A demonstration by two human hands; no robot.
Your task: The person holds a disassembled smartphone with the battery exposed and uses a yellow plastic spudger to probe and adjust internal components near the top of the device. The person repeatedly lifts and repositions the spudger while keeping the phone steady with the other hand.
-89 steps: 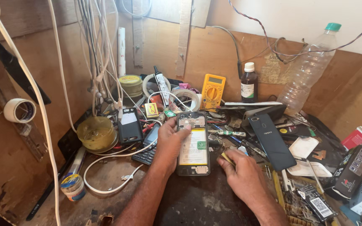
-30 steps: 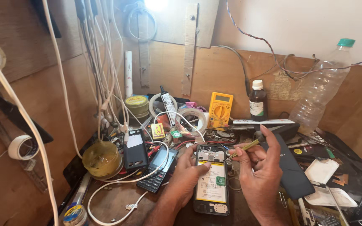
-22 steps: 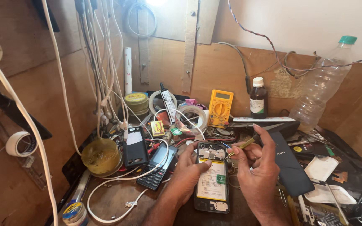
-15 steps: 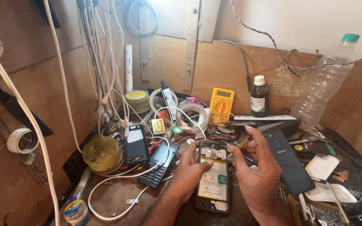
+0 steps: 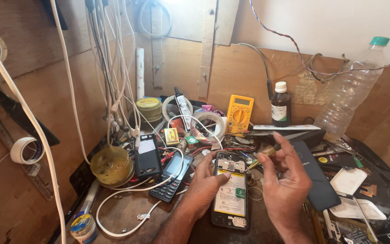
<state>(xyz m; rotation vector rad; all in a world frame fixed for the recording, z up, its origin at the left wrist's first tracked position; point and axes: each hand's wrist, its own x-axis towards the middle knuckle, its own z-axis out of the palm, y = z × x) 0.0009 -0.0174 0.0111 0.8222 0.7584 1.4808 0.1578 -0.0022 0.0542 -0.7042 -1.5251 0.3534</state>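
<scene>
cluttered wooden worktop point(image 5: 127, 212): left hand point(image 5: 208, 183) presses flat on an opened phone point(image 5: 231, 194) at centre; at its 3 o'clock, right hand point(image 5: 285, 180) pinches a small screwdriver point(image 5: 263, 157).

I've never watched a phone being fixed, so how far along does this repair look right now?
Done: the phone lies with its back cover off, battery and board bare. In hand: the left hand steadies it, and the right hand holds a screwdriver with its tip by the phone's top edge. Left: the phone is open, with no cover on it.
</scene>
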